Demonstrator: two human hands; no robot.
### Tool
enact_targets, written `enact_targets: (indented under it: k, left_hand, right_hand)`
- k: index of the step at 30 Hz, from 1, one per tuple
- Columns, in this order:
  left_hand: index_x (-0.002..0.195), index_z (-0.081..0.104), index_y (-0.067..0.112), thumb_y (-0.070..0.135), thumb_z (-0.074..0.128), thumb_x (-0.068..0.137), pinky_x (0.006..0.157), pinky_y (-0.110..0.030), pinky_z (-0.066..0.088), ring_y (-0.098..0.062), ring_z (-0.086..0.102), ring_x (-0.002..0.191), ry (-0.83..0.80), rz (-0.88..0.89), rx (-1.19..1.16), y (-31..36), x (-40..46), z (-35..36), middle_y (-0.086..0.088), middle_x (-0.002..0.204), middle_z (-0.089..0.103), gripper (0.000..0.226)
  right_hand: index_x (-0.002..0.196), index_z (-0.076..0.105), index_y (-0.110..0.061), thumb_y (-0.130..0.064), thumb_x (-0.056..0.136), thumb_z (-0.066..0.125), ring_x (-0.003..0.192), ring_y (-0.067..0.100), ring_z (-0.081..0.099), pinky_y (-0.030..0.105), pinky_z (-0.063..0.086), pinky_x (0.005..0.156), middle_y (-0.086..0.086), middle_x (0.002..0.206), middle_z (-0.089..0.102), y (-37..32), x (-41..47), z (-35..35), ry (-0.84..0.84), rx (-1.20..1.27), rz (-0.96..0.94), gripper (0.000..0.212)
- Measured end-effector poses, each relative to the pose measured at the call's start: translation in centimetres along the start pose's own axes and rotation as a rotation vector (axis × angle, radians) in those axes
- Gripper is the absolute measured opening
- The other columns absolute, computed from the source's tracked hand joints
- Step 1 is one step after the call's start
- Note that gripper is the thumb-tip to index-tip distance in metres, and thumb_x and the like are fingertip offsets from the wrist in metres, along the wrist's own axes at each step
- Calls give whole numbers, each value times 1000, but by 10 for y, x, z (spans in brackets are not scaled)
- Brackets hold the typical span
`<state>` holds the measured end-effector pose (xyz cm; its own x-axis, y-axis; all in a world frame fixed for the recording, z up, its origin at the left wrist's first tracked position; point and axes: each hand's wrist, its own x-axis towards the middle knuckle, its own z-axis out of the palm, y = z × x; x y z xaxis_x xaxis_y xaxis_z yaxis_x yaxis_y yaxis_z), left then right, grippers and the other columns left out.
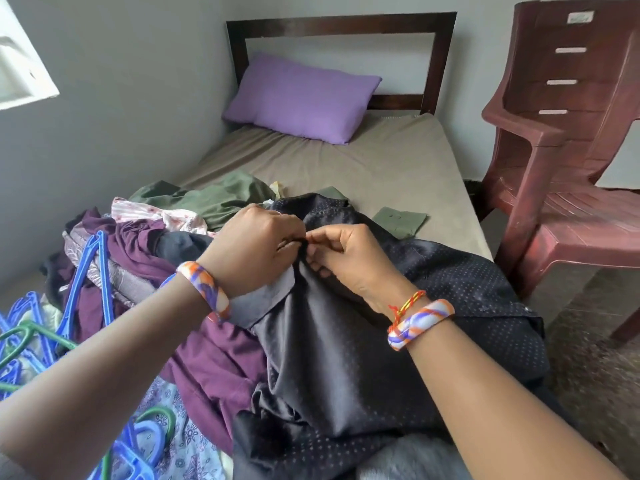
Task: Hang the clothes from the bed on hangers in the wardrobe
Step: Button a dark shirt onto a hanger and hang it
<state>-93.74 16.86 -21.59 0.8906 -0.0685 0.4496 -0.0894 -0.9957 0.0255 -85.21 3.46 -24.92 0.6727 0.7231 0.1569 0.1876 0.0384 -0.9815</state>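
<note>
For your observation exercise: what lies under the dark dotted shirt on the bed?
A purple garment pokes out from under the dark dotted shirt on the left, and a green garment behind it. Whatever lies beneath its middle is covered and cannot be seen.

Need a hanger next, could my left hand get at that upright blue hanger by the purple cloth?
Probably yes: the blue hanger stands uncovered just beside the left hand, but that hand pinches the dark dotted shirt.
</note>
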Motion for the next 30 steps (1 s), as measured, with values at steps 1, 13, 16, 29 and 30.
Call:
enact_targets:
  k: [1,13,16,29,30]
  left_hand:
    - [74,67,14,29,44,71,56,-33,50,-29,56,55,-20,-10,-30,0,1,-4,-1,60,62,27]
    - [65,62,12,33,38,68,71,-31,30,-22,59,53,-81,-5,375,2,-17,10,0,56,60,32]
    - [64,58,10,32,36,67,69,-32,29,-22,57,49,-123,-19,408,4,-22,12,0,53,56,31]
    - [75,64,14,40,35,72,68,-31,22,-17,63,62,-175,-16,155,-11,-30,4,5,65,63,39]
    - [79,64,13,43,31,71,71,-31,23,-19,63,69,-181,-16,138,-11,-29,3,4,71,64,46]
  right_hand:
    - [103,67,1,8,87,56,53,-7,55,7,41,55,-8,69,64,2,-1,1,4,2,-12,20]
    - [96,69,-5,12,81,62,77,4,61,17,51,78,5,89,69,25,-18,29,58,201,23,23]
    - [94,72,-6,9,78,65,82,9,64,26,53,82,4,88,71,29,-20,34,116,48,-10,23]
    - [95,73,-7,7,78,66,80,5,64,23,53,82,-4,83,70,29,-24,38,160,-45,-15,23]
    - [94,73,-7,7,78,66,79,4,64,21,52,81,-6,82,70,29,-24,38,166,-46,-18,23]
